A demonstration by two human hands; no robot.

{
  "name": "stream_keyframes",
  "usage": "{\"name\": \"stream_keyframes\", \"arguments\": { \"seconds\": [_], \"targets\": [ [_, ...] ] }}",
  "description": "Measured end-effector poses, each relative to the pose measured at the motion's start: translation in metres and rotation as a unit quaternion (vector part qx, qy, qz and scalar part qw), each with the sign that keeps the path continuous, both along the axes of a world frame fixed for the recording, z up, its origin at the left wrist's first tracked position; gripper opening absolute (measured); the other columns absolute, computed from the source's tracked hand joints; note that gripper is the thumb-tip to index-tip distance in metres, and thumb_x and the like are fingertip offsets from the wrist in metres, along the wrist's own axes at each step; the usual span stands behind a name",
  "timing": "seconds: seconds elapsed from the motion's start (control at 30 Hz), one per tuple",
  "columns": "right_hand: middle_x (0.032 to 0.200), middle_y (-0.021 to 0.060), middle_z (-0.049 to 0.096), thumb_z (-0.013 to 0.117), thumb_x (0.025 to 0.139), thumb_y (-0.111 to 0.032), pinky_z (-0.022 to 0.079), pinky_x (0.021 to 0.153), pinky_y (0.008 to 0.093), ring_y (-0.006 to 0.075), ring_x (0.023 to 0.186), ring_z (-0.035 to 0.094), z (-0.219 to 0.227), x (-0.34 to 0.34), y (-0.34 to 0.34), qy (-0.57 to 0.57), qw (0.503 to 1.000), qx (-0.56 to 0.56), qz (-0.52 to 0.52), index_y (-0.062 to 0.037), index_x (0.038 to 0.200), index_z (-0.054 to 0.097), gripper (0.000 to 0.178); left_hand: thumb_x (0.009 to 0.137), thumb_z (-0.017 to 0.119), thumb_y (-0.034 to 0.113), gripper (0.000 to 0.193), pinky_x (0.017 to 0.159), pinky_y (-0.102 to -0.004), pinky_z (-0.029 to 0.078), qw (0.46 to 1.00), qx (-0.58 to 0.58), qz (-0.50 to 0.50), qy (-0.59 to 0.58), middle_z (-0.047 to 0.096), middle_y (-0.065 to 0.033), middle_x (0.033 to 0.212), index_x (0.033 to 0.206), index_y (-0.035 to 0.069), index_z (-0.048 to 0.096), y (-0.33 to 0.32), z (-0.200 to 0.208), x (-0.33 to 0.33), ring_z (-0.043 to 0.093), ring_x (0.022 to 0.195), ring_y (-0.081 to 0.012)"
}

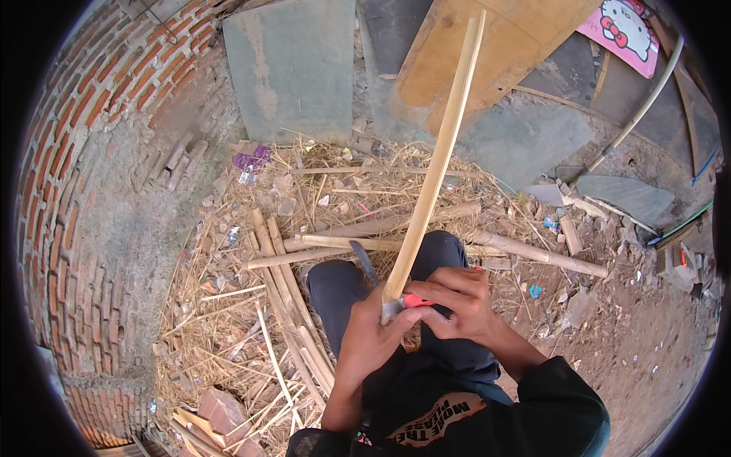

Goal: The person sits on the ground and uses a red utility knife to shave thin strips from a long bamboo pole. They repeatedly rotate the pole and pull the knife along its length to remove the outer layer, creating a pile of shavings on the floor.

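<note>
A long split bamboo strip rises away from me, its near end between my knees. My left hand is closed around that near end. In my right hand is a small red-handled knife, its grey metal part lying against the strip beside my left thumb. The fingers of both hands nearly meet there. Just past my left hand, a dark blade sticks up by my left knee; its handle is hidden.
Bamboo poles and split lengths lie around my legs on straw and rubble. A brick wall stands at left. Grey boards and a brown panel lean at the back. A pale pole slants at right.
</note>
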State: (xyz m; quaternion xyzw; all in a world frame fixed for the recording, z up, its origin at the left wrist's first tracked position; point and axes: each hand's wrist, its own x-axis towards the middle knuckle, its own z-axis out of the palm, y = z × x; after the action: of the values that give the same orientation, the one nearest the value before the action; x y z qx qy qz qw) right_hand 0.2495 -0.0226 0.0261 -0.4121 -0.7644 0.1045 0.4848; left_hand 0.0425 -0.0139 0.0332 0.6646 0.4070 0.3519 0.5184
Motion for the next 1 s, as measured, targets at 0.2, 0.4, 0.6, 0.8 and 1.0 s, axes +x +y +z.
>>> {"name": "stream_keyframes", "arguments": {
  "seconds": [0.2, 0.4, 0.6, 0.8, 1.0],
  "targets": [
    [0.081, 0.0014, 0.066, 0.091, 0.079, -0.023, 0.055, 0.06, 0.0347, 0.0209, 0.067, 0.069, 0.004, -0.001, -0.002, -0.026, 1.0, -0.005, -0.015, -0.0132, 0.11, 0.084, 0.033, 0.101, 0.084, 0.034, 0.044, 0.069, -0.0362, 0.057, 0.999, -0.015, 0.039, 0.022, 0.076, -0.0143, 0.085, 0.125, 0.0, 0.068, -0.004, 0.004, 0.002, 0.076, 0.078, -0.0196],
    [0.082, -0.0002, 0.068, 0.091, 0.078, -0.025, 0.055, 0.059, 0.0342, 0.0196, 0.067, 0.069, 0.003, 0.003, -0.003, -0.051, 0.998, 0.005, -0.027, -0.0137, 0.109, 0.084, 0.034, 0.099, 0.084, 0.041, 0.05, 0.067, -0.0395, 0.058, 0.996, -0.018, 0.05, 0.069, 0.076, -0.0188, 0.086, 0.12, -0.001, 0.067, -0.006, 0.014, 0.005, 0.081, 0.083, -0.0352],
    [0.082, -0.0009, 0.067, 0.091, 0.078, -0.025, 0.054, 0.059, 0.0333, 0.0185, 0.067, 0.069, 0.001, 0.006, -0.004, -0.063, 0.997, 0.013, -0.037, -0.0139, 0.11, 0.084, 0.035, 0.096, 0.086, 0.044, 0.056, 0.066, -0.0435, 0.059, 0.994, 0.002, 0.063, 0.09, 0.077, -0.0205, 0.086, 0.12, -0.002, 0.065, -0.007, 0.009, 0.007, 0.08, 0.087, -0.0419],
    [0.081, -0.0017, 0.067, 0.091, 0.076, -0.025, 0.054, 0.059, 0.0328, 0.0173, 0.067, 0.068, -0.001, 0.006, -0.003, -0.065, 0.996, 0.029, -0.05, -0.0145, 0.11, 0.085, 0.037, 0.094, 0.087, 0.047, 0.059, 0.065, -0.0461, 0.059, 0.99, 0.018, 0.068, 0.12, 0.077, -0.0214, 0.087, 0.118, -0.002, 0.064, -0.006, 0.011, 0.008, 0.079, 0.086, -0.0444],
    [0.081, -0.0017, 0.067, 0.092, 0.074, -0.025, 0.054, 0.058, 0.0331, 0.0171, 0.066, 0.068, -0.003, 0.003, 0.002, -0.054, 0.996, 0.04, -0.058, -0.0145, 0.109, 0.085, 0.037, 0.093, 0.087, 0.048, 0.06, 0.065, -0.0463, 0.059, 0.987, 0.033, 0.075, 0.138, 0.077, -0.0215, 0.087, 0.117, -0.003, 0.064, -0.004, 0.013, 0.007, 0.078, 0.086, -0.0448]
  ]
}}
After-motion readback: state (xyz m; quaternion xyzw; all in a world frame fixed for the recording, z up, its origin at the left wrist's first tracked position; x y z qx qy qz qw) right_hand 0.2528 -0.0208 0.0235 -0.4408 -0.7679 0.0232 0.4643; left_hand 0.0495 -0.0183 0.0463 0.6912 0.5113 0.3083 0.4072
